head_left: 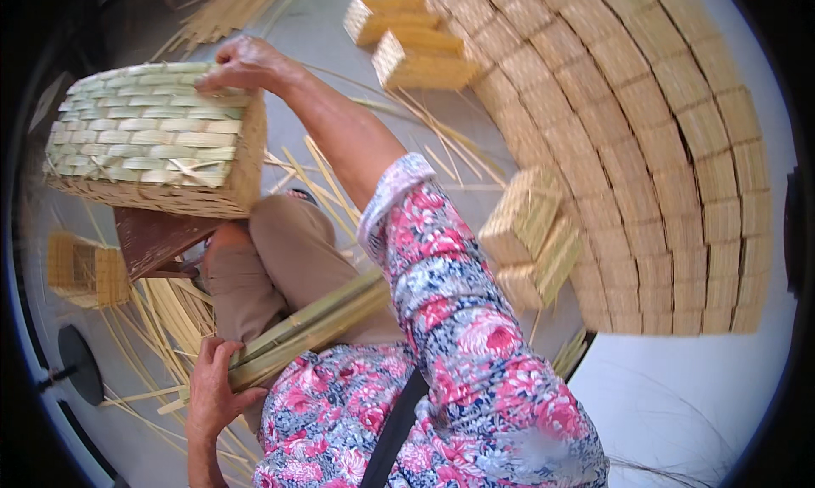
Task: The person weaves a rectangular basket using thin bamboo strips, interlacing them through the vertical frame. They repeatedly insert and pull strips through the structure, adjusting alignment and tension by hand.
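A woven bamboo basket (148,135), boxy with a pale green plaited side, stands tilted above a dark red-brown wooden stool (157,237) at the upper left. At its upper right corner my right hand (242,67) is closed on the edge, slightly blurred; its fingertips are partly hidden. Lower down, my left hand (216,386) grips one end of a bundle of split bamboo strips (306,327). That bundle slants across my lap, its far end passing behind my right sleeve.
Finished woven baskets (628,148) are stacked in a tall wall on the right. Loose ones (424,59) (531,233) lie beside it. Bamboo strips (170,318) litter the grey floor left of my legs. A round black base (81,365) stands at the left edge.
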Action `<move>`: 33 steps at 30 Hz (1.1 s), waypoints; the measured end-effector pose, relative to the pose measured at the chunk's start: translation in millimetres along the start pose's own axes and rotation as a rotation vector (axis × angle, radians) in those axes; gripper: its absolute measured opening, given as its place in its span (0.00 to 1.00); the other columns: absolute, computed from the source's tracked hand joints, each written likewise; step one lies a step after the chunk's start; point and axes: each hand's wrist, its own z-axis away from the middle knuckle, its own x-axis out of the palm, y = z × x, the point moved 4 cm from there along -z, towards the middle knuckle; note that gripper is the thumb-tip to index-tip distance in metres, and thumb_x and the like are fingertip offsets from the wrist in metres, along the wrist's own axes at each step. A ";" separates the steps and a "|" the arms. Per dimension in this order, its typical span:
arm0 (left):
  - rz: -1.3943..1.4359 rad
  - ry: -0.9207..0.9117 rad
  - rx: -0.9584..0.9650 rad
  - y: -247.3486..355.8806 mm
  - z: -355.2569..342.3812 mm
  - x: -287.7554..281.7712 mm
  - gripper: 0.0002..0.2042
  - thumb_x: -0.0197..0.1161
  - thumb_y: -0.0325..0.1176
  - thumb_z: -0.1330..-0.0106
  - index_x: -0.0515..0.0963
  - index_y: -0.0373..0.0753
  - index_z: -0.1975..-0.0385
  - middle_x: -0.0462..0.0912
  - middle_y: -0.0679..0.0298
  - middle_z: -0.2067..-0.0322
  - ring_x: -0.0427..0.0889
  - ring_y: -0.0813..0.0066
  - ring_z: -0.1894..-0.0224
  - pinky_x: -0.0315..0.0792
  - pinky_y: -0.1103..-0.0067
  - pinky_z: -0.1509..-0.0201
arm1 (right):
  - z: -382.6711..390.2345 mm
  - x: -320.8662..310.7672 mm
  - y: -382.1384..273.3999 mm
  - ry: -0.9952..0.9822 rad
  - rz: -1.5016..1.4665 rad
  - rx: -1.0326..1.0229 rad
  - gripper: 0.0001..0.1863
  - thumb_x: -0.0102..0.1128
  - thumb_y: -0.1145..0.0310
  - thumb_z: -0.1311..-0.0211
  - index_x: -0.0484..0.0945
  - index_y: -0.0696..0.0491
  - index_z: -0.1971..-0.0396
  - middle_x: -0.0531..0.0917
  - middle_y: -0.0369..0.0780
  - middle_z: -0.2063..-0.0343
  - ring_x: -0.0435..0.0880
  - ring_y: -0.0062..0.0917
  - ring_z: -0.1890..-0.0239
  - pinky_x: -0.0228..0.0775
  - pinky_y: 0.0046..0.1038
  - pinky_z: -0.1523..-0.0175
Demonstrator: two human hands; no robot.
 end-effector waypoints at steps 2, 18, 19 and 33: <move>0.033 0.018 -0.025 -10.9 4.1 12.3 0.38 0.80 0.24 0.70 0.72 0.37 0.50 0.73 0.53 0.54 0.76 0.49 0.51 0.73 0.65 0.46 | 18.2 6.0 14.8 0.142 -0.124 0.035 0.30 0.78 0.41 0.58 0.87 0.55 0.69 0.85 0.39 0.74 0.82 0.25 0.70 0.75 0.31 0.63; -0.020 -0.010 -0.056 -20.0 -15.2 22.6 0.31 0.78 0.26 0.65 0.68 0.35 0.58 0.65 0.59 0.65 0.67 0.60 0.63 0.68 0.72 0.55 | 75.3 16.1 96.0 0.276 -0.736 0.290 0.30 0.80 0.47 0.56 0.88 0.63 0.69 0.88 0.47 0.70 0.88 0.30 0.69 0.79 0.30 0.65; -0.031 -0.008 -0.051 -20.5 -15.0 22.0 0.31 0.78 0.26 0.65 0.68 0.35 0.59 0.65 0.59 0.65 0.67 0.61 0.63 0.68 0.72 0.56 | 73.5 17.4 99.3 0.276 -0.694 0.312 0.29 0.80 0.47 0.54 0.88 0.63 0.68 0.88 0.47 0.70 0.87 0.29 0.70 0.78 0.30 0.66; 0.037 0.099 -0.029 -34.5 -6.8 22.1 0.35 0.85 0.41 0.68 0.71 0.37 0.60 0.70 0.57 0.68 0.72 0.56 0.66 0.71 0.66 0.60 | 72.4 -14.4 38.6 0.072 -0.789 0.328 0.18 0.66 0.53 0.36 0.85 0.55 0.72 0.80 0.35 0.81 0.74 0.18 0.83 0.62 0.25 0.81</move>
